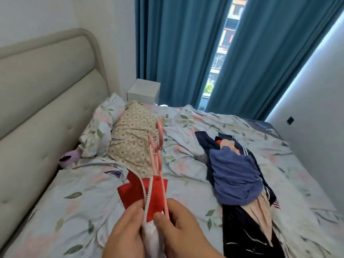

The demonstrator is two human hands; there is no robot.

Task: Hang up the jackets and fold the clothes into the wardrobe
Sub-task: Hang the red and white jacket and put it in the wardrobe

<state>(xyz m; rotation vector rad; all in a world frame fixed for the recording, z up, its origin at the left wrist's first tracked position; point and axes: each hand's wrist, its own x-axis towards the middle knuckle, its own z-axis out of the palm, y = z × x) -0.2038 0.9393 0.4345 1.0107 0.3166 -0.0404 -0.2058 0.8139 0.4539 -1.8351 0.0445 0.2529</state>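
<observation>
Jacket meets hanger

Hands sit close together: the left hand (128, 226) pinches the red-and-white zip jacket (158, 198), and the right hand (178, 224) grips the pink hangers (158, 146), seemingly 2. Both are held left of the clothes pile (236, 175). Hanging looks underway; next, spread the collar and feed 1 hanger in.
</observation>
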